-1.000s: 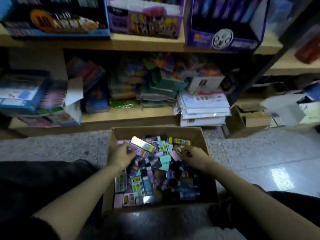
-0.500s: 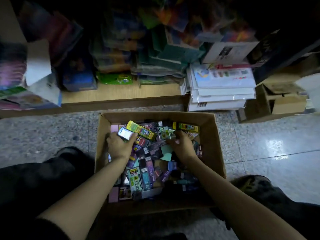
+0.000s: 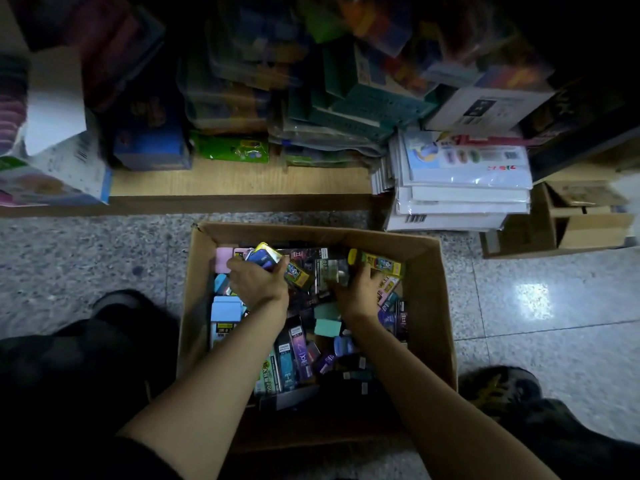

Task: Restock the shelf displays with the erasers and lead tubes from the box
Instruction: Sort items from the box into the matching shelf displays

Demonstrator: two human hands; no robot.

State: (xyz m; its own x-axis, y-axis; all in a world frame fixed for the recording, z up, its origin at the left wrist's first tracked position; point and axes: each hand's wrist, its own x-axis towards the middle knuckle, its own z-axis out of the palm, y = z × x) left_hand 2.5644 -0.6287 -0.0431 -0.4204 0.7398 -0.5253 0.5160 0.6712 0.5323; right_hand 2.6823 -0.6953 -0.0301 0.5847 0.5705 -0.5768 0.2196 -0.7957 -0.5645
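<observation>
Reaching into the far half of the open cardboard box [image 3: 433,306], both hands are down among the loose stationery that fills it. The left hand [image 3: 258,284] has its fingers curled round a small bundle, with a blue-faced pack [image 3: 262,260] and a yellow pack [image 3: 296,274] sticking out beyond the knuckles toward the far wall. The right hand [image 3: 360,289] lies palm down on the heap with its fingers bent over the packs under it. Whether it actually grips any of them cannot be told from this view. A long yellow pack [image 3: 379,263] lies just past its fingertips, against the far right corner. A pink eraser [image 3: 223,259] sits in the far left corner, a pale blue eraser [image 3: 225,309] lies along the left wall, and two teal erasers [image 3: 327,322] rest between the wrists. Slim carded lead tubes [image 3: 291,362] lie jumbled in the near middle, beside the left forearm. The box stands on a speckled floor [image 3: 86,254] just in front of the lowest shelf board [image 3: 239,183], which is crowded with blurred, dim merchandise. A stack of white packets [image 3: 460,195] sits at the shelf's right end, with a small carton [image 3: 588,230] further right. A dark shoe [image 3: 498,386] rests near the box's near right corner.
</observation>
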